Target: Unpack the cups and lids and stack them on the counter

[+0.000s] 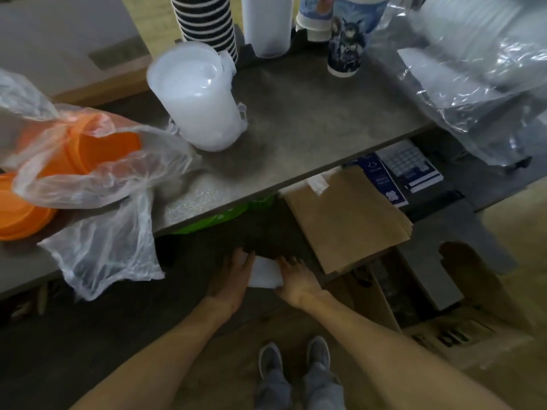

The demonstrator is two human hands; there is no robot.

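Observation:
Below the counter edge, my left hand point(233, 279) and my right hand point(296, 281) hold a white object point(265, 273) between them, one on each side; its far end is lost in the dark under the counter. On the grey counter point(310, 122) stands a tall stack of translucent white lids point(196, 99). Behind it are a striped cup stack point(207, 22), a white cup stack point(266, 25) and printed cups point(349, 39). Orange cups point(97, 146) lie in a thin plastic bag point(97, 202) at the left.
A clear plastic bag of lids point(479, 69) lies at the counter's right end. Under the counter lie brown paper bags point(346, 220), a green bag point(219, 217) and printed leaflets point(405, 170). An open cardboard box point(444, 324) stands on the floor to my right. My shoes point(293, 356) are below.

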